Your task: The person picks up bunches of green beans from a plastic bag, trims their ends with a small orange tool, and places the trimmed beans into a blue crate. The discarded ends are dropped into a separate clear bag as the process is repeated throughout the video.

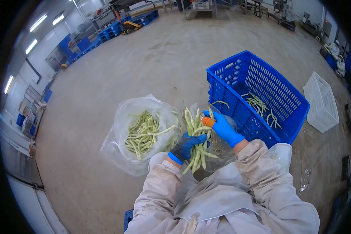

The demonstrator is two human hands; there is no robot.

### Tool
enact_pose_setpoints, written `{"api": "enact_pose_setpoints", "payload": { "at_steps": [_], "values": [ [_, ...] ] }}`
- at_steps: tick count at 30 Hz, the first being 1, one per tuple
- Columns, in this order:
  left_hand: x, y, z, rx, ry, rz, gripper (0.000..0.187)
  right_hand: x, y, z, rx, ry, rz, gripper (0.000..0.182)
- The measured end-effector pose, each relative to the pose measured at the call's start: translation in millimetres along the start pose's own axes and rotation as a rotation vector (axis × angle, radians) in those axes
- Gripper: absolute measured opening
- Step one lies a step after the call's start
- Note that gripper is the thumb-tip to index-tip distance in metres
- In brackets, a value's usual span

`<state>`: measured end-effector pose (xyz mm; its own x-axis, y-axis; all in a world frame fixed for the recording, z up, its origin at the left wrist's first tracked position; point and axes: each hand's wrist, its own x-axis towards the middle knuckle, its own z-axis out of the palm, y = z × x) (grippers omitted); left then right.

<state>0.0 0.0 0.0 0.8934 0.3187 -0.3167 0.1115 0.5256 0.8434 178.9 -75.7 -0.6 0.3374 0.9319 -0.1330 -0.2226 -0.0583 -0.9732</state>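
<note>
My left hand (pixel 192 145), in a blue glove with a dark grey cuff, is closed round a bunch of long pale green beans (pixel 199 152). The beans fan out above and below the fist. My right hand (pixel 224 128), also blue-gloved, is bent in at the top right of the bunch, with an orange cover (pixel 208 122) at its thumb and finger. Its fingertips pinch a single bean (pixel 211 112) that stands up between them. To the left, an open clear plastic bag (pixel 123 113) holds a heap of green beans (pixel 143 132).
A blue slatted crate (pixel 238 105) stands close at the right, with a few beans (pixel 257 103) on its bottom. Beyond it is a white crate (pixel 321 101). Under my hands lies more clear plastic (pixel 224 156) with scraps. A person (pixel 334 48) in white is at the far right.
</note>
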Motion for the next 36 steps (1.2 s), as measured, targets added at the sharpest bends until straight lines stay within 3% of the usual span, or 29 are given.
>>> {"api": "enact_pose_setpoints", "payload": {
  "at_steps": [2,3,5,6,8,9,11,15,17,19,21,23,24,26,27,29,33,36],
  "values": [
    [-8,-1,0,-0.146,-0.106,-0.002,0.044,-12,-8,1,-0.538,0.102,-0.239,0.045],
    [11,1,11,-0.148,-0.132,0.030,0.044,-1,-12,-15,-0.571,0.109,-0.262,0.045],
    [2,-6,22,-0.354,-0.161,0.023,0.042,-2,9,-5,-0.318,0.164,-0.524,0.043],
    [-3,-14,25,-0.415,-0.192,-0.024,0.042,-8,14,-2,-0.308,0.170,-0.508,0.043],
    [-5,-22,28,-0.420,-0.221,-0.037,0.041,-11,18,-1,-0.542,0.234,-0.739,0.044],
    [-7,-23,29,-0.422,-0.250,-0.040,0.041,-11,21,-1,-0.536,0.237,-0.737,0.044],
    [-8,-27,30,-0.351,-0.193,-0.064,0.040,-11,30,-5,-0.804,0.303,-0.865,0.046],
    [-4,-28,33,-0.290,-0.099,-0.074,0.042,-9,47,-10,-0.456,0.130,-0.704,0.050],
    [-5,-25,31,-0.250,-0.028,-0.006,0.043,-19,37,-18,-0.169,0.068,-0.399,0.054],
    [-5,-15,23,-0.205,0.009,-0.007,0.043,-28,24,-37,-0.125,0.148,-0.495,0.055],
    [-7,-8,13,0.177,0.083,0.126,0.039,-43,-2,-40,-0.077,0.227,-0.587,0.057],
    [-5,-5,7,0.300,0.110,0.125,0.035,-77,-57,-30,-0.781,0.533,-1.000,0.054],
    [-4,-4,7,0.442,0.136,0.187,0.034,-85,-76,-28,-0.784,0.542,-0.991,0.054],
    [1,-5,6,0.615,0.156,0.230,0.034,-88,-104,-29,-1.379,0.175,-0.997,0.047],
    [0,-2,13,0.614,0.140,0.226,0.034,-84,-101,-35,-1.386,0.186,-0.985,0.047],
    [-4,9,28,0.843,0.184,0.295,0.050,-64,-78,-51,-1.612,-0.073,-0.666,0.041],
    [-4,8,28,0.803,0.107,0.293,0.052,-51,-62,-62,-1.503,-0.186,-0.576,0.024],
    [-4,8,28,0.739,0.083,0.312,0.041,-48,-52,-67,-1.547,-0.204,-0.573,0.012]
  ]
}}
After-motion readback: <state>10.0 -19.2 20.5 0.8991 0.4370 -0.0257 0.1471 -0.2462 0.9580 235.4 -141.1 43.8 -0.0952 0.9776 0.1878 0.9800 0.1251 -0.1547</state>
